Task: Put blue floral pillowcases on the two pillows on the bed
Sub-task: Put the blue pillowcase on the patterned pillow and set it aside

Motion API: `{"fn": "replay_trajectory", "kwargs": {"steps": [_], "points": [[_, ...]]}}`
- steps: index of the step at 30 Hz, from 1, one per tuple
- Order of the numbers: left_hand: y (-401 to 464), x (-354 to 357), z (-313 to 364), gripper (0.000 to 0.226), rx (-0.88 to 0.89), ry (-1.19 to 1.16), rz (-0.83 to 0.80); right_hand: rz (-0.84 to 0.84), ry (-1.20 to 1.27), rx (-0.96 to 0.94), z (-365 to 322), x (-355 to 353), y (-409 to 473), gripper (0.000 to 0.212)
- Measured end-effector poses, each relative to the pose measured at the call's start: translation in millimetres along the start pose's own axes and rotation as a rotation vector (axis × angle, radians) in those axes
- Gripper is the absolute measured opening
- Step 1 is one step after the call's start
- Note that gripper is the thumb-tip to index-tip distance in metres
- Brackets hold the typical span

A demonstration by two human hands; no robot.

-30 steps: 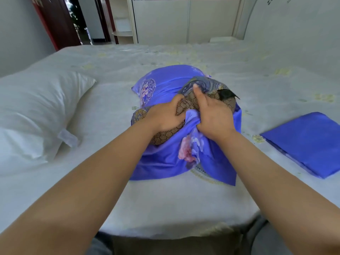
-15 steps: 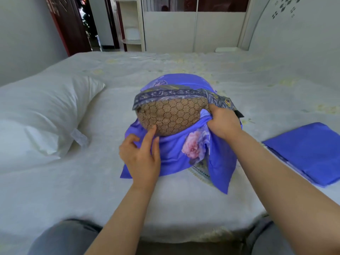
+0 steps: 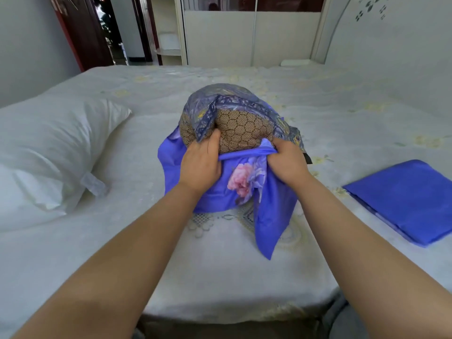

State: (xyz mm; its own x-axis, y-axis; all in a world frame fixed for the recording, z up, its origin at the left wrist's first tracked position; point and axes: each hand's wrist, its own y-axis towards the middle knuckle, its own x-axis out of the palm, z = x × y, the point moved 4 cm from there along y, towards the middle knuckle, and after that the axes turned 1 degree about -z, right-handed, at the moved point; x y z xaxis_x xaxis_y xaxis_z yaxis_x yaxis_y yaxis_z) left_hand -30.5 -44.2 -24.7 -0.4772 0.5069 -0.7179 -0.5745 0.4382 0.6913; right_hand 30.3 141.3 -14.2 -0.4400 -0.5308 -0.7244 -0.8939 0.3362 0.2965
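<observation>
A bare white pillow (image 3: 49,143) lies at the left side of the bed (image 3: 220,265). In the middle stands a brown honeycomb-patterned pillow (image 3: 242,133), partly wrapped in a blue floral pillowcase (image 3: 234,189) (a pink flower shows on its front). The left hand (image 3: 201,165) curls over the case's open edge, thumb against the pillow. The right hand (image 3: 289,162) pinches a bunched fold of the same edge. At the far right a second folded blue pillowcase (image 3: 406,199) lies flat on the sheet
</observation>
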Motion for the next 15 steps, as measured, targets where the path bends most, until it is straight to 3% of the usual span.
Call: {"fn": "replay_trajectory", "kwargs": {"steps": [4, 10, 15], "points": [[6.1, 3.7, 0.6, 0.07, -0.059, -0.025, -0.067, 0.048, 0.138, 0.042, -1.7, 6.6, -2.4, 0.028], [15.5, 9.6, 7.1, 0.076, 0.058, 0.067, -0.074, 0.106, 0.25, 0.11, 0.2, 3.1, 0.3, 0.027], [32.3, -1.2, 4.1, 0.065, -0.065, 0.033, -0.039, 0.123, 0.231, 0.051, -11.8, 4.1, 0.1, 0.036]]}}
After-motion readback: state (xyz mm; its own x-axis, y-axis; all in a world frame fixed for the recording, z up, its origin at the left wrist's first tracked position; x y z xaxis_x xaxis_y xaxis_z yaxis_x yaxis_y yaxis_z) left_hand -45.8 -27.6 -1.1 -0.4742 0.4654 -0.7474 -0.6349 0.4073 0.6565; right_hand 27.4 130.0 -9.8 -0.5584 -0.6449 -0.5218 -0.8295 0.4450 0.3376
